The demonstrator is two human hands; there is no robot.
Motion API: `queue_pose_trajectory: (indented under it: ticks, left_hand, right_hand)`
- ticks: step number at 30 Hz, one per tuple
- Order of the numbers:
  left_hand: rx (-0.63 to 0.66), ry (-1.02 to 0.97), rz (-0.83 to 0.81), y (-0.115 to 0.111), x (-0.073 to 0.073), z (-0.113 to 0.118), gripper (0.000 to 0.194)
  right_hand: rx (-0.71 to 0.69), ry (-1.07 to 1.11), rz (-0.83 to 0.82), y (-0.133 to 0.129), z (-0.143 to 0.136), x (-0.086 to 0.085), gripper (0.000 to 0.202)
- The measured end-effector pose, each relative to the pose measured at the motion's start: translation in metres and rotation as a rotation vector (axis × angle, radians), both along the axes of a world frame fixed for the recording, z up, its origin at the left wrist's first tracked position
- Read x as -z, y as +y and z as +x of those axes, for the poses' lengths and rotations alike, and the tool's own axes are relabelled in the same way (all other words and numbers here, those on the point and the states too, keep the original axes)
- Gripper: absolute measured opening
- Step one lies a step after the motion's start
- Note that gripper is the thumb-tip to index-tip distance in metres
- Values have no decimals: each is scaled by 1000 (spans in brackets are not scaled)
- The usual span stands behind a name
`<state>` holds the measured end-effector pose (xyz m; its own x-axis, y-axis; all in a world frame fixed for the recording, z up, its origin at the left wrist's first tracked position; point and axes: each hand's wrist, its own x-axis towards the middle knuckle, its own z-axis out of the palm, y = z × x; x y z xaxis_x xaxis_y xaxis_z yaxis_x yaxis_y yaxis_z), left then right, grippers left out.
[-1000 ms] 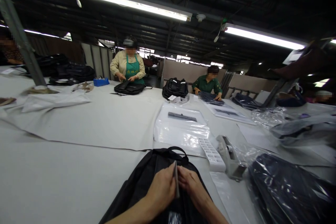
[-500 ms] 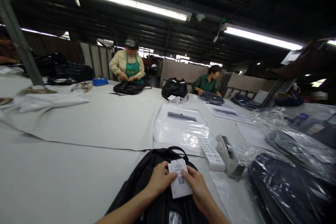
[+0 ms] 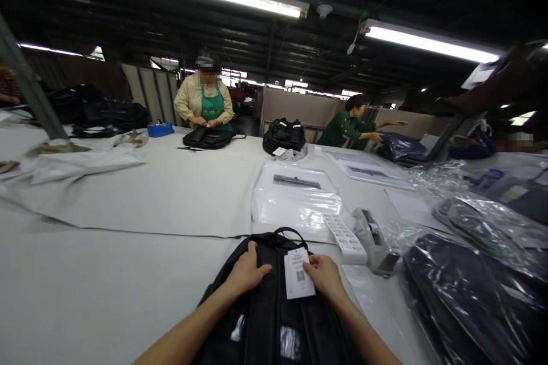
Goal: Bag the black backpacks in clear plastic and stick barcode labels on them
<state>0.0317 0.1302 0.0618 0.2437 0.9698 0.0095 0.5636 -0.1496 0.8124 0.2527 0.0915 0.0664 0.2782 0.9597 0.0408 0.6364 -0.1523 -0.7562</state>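
Observation:
A black backpack [image 3: 268,308] lies in front of me with its straps facing up and its top loop pointing away. My left hand [image 3: 247,269] rests on the upper left of the backpack, thumb and fingers apart, holding nothing. With thumb and fingers, my right hand [image 3: 324,275] pinches the right edge of a white hang tag [image 3: 299,282]. The tag bears print and a square code, and it lies over the right side of the backpack's top.
Past the backpack are clear plastic bags [image 3: 295,205], a strip of labels [image 3: 346,239] and a grey tape dispenser [image 3: 377,248]. Wrapped dark bags [image 3: 466,296] lie at right. Across the white table [image 3: 128,274], one person handles a black bag [image 3: 208,138]; another reaches toward dark bags [image 3: 402,145].
My left hand has let go of the tag and moved left onto the backpack. My right hand still holds the tag, now slightly farther right. The person at right has reached sideways.

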Motion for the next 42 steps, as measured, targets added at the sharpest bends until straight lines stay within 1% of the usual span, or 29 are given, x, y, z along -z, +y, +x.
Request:
queue_pose_trajectory:
  ticks: [2,3,4,6,8,10,13,15,17,18,19,21,22,24,26,28,30,32,33,35,38,40,42]
  left_hand:
    - [47,-62,-75,3,2,-1,31]
    - [71,-97,-117,4,2,-2,24]
    - [92,-132,-158,4,2,-4,25]
    - [119,-189,-217,6,0,-8,35]
    - [134,-222,-233,6,-1,-13,41]
    - [144,-219,-218,7,0,-17,42]
    - [117,-137,-143,7,3,-19,36]
    - [58,-49,-35,4,3,-19,27]
    - [-16,19,101,1,3,-18,17]
    - [-52,55,178,-1,3,-18,21]
    - [-88,115,262,-3,3,-19,31]
    - [-153,311,388,-2,5,-19,48]
    - [-174,426,411,-1,8,-20,54]
    - [-187,610,390,4,13,-22,70]
    - [-178,672,326,10,18,-24,82]
    - [-173,673,280,13,19,-25,86]
    - [-169,646,213,15,17,-26,90]
    - [-165,624,162,15,13,-25,94]
    - [-164,620,150,15,11,-24,95]
    - [-169,621,133,13,9,-24,98]
    - [-182,622,121,10,11,-27,100]
    - [-193,617,109,8,14,-31,98]
    - [-201,602,96,6,16,-35,96]
  right_hand:
    - [15,12,-23,3,-1,-1,16]
    - [17,31,-39,4,-2,-2,14]
    - [15,62,-63,4,-3,-2,12]
    - [-4,153,-137,3,-9,-3,10]
    - [-36,276,-233,1,-21,-3,14]
    - [-67,403,-303,-1,-37,0,15]
    - [-105,538,-303,1,-65,9,14]
    - [-127,571,-271,6,-82,18,15]
    - [-144,564,-244,12,-94,24,21]
    - [-150,547,-237,16,-98,26,24]
    - [-156,522,-234,18,-99,26,26]
    - [-167,454,-242,21,-94,21,27]
    - [-172,412,-246,20,-87,16,28]
    - [-168,323,-227,11,-62,6,27]
    - [-108,221,-150,-9,-29,-1,29]
    - [18,16,-73,-36,3,-1,50]
    - [106,-231,-80,-62,23,8,66]
    - [130,-387,-106,-79,27,19,68]
    - [130,-398,-104,-83,24,24,66]
    - [141,-378,-68,-79,11,31,60]
    - [139,-329,-61,-61,-5,33,55]
    - [179,-323,-76,-54,-5,34,60]
    - [245,-311,-114,-59,5,34,70]
